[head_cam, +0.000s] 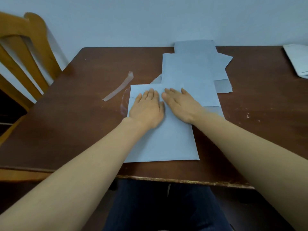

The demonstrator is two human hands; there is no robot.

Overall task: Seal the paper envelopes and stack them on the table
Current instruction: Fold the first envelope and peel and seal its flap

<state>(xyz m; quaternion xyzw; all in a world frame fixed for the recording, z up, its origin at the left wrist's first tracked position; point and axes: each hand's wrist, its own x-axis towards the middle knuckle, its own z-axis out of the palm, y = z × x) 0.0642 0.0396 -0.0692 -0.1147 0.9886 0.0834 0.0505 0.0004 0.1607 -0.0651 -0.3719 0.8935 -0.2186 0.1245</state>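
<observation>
We take this for a plain room in a home or a small office; which of the two we cannot tell. We see a dark brown wooden table (83, 114) standing against a plain, pale wall (150, 19), its front edge (166, 179) chipped and its top marked with whitish scuffs (247, 115). A honey-coloured wooden chair (25, 47) with a slatted back stands at its left side. Pale paper envelopes (188, 69) and a clear strip (119, 89) lie on top, as for desk paperwork.

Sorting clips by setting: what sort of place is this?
Probably a plain room at home or a small office: a worn wooden table against a bare wall, a wooden chair beside it.
</observation>
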